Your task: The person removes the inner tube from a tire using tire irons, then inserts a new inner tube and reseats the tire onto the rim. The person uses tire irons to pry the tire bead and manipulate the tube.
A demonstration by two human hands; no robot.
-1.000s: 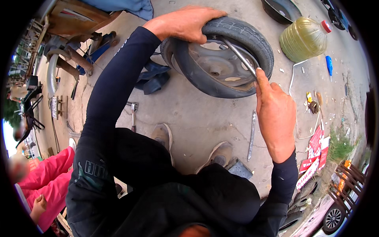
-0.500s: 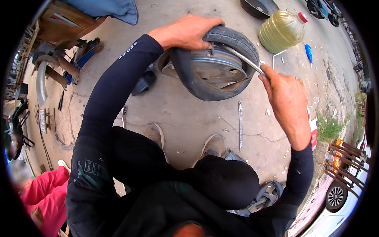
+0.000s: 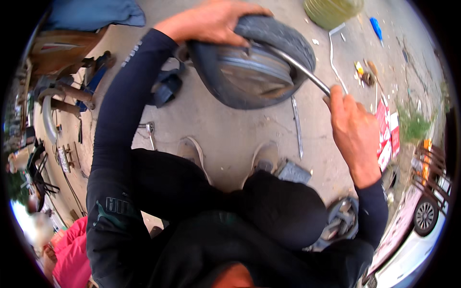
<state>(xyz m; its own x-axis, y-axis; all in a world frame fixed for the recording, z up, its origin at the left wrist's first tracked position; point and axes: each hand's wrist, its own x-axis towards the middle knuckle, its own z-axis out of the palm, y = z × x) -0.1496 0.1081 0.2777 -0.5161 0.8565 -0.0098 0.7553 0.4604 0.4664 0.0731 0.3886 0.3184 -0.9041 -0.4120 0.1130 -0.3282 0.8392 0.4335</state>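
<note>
A wheel with a black tyre (image 3: 281,37) and a grey metal rim (image 3: 252,72) stands tilted in front of my feet. My left hand (image 3: 211,23) grips the top left of the tyre, fingers over the tread and thumb at the rim side. In my closed right hand (image 3: 354,129) is the end of a metal tyre lever (image 3: 309,74). Its far tip goes in between tyre and rim, where it is hidden. A smooth black rubber loop (image 3: 209,69) sags around the rim's left and lower side; whether it is sidewall or inner tube I cannot tell.
Another metal bar (image 3: 297,127) lies on the ground below the wheel. Beyond are a jug of yellowish liquid (image 3: 333,10) and a blue bottle (image 3: 376,30). A ratchet-like tool (image 3: 150,129) lies left of my shoes. Someone in pink trousers (image 3: 72,249) sits at lower left.
My view has shifted, so the wheel and jug sit higher in it. The right hand is farther from the tyre, with more of the lever showing. My left hand keeps its hold.
</note>
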